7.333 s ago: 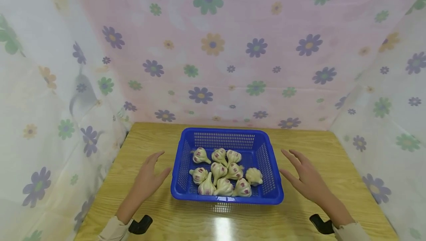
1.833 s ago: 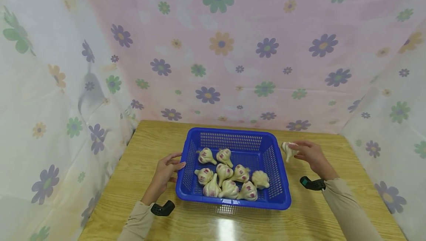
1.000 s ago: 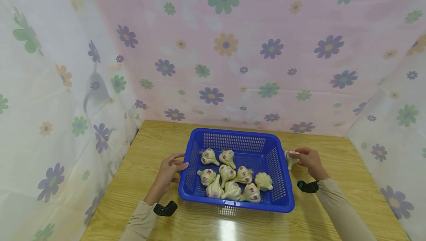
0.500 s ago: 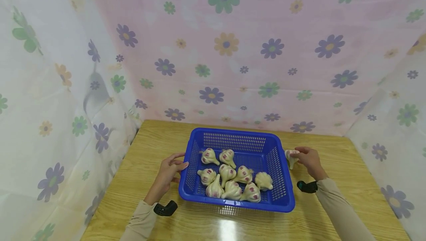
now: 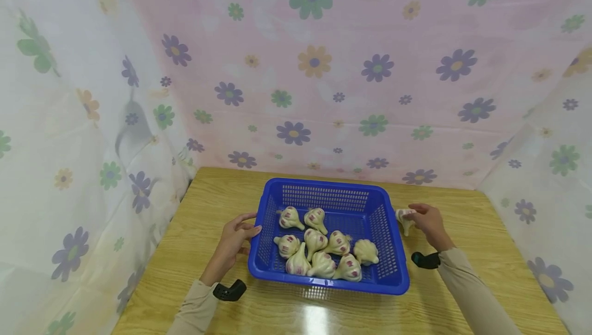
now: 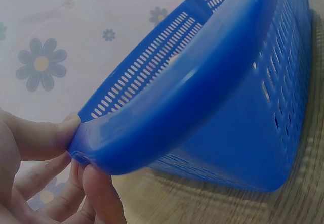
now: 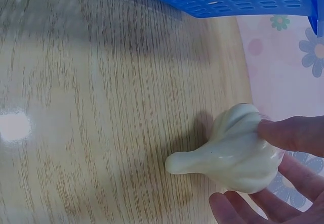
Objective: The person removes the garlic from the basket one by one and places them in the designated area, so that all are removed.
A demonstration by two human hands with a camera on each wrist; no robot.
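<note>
A blue plastic basket [image 5: 324,284] with slotted walls stands on the wooden table, holding several garlic bulbs [image 5: 316,241] with purple marks. My left hand [image 5: 233,237] pinches the basket's left rim, thumb on top and fingers beneath; the left wrist view shows this grip on the rim [image 6: 172,118]. Just outside the basket's right wall, my right hand [image 5: 430,222] holds one garlic bulb [image 5: 405,218] between thumb and fingers. In the right wrist view that bulb [image 7: 238,153] has its stem pointing away from the palm, low over or on the table; I cannot tell which.
The wooden table [image 5: 213,196] reaches back to a pink flowered cloth [image 5: 314,93]. White flowered cloths hang at the left [image 5: 83,196] and right [image 5: 546,206]. A black device [image 5: 229,290] sits at each wrist.
Both hands began apart from the basket. The left took its rim; the right took a bulb from it, carried it out past the right wall and lowered it. The last half second shows almost no motion.
</note>
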